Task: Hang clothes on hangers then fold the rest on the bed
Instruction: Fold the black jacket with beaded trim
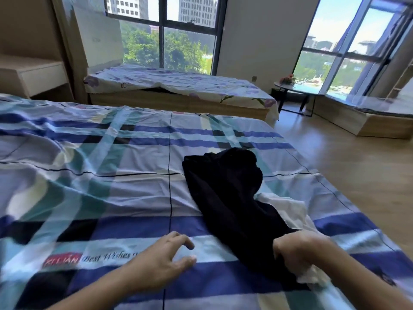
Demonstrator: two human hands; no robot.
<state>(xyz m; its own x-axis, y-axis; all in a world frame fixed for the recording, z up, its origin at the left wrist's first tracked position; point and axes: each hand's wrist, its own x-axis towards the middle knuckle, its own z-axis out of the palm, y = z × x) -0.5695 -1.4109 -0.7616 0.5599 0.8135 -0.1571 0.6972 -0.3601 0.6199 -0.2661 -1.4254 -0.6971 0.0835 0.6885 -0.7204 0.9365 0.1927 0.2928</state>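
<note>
A head-worn camera looks down on a bed [111, 198] covered by a plaid sheet in blue, teal, white and black.

A black garment [228, 198] lies in a long, rumpled strip on the right half of the bed, running from mid-bed towards the viewer. A white garment [288, 209] lies partly under its right edge.

The right hand [299, 253] is curled down over the near end of the black garment and grips it. A bit of white cloth shows under this hand; motion blur hides whether the fingers hold it too. The left hand [161, 260] is spread with relaxed fingers just above the sheet, to the left of the black garment, holding nothing.

The sheet near the left hand carries a red label [61, 261] with pale letters that are too blurred to read surely. Beside it, script lettering [107, 257] reads "Best Wishes", with the rest hidden behind the left hand.

Beyond, a second bed [178, 83] wears a white sheet with purple flowers. To the right, a small round table [297, 88] carries a bunch of pink flowers [287, 78]. Large windows [185, 34] show trees and tall buildings. The floor [357, 175] is pale wood.
</note>
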